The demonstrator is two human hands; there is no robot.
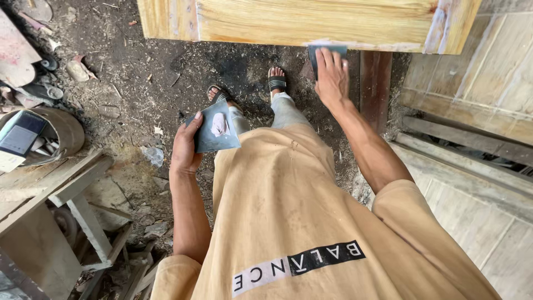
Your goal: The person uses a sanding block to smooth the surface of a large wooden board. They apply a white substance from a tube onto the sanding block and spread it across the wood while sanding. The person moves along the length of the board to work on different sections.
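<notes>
My right hand (331,78) presses a dark flat scraper (326,53) against the lower edge of a yellow-stained wooden panel (311,21) at the top of the view. My left hand (184,149) holds a dark grey square plate (214,130) with a blob of pale putty on it, near my hip. Pale putty smears show along the panel's edge and at its right corner. My feet in black sandals (276,82) stand on the dirt floor below the panel.
A rough wooden bench (50,183) stands at the left with a round tub (61,130) holding a dark flat device. Wooden panels (472,83) lie at the right. A dark post (375,83) stands under the panel. Sawdust and scraps cover the floor.
</notes>
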